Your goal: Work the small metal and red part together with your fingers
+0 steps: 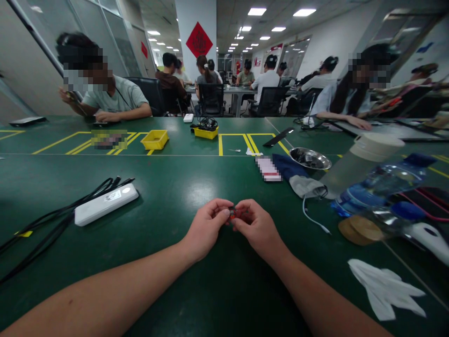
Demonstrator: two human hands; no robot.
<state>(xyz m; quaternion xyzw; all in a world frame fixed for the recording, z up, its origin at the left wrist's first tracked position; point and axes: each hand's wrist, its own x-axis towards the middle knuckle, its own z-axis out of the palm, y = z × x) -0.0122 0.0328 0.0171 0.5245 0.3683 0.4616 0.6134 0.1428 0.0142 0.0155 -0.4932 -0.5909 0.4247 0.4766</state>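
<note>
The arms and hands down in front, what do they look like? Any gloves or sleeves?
The left hand and right hand are ordinary bare hands, with no gloves. The left forearm and right forearm show no sleeves, watches or cables. A small spot marks the left forearm. I see no rings.

I can read no lettering from here: the dark characters (199, 43) on the red diamond sign (199, 40) on the pillar (196, 10) blur, and the label (112, 195) on the white device (87, 211) is too small.
</note>
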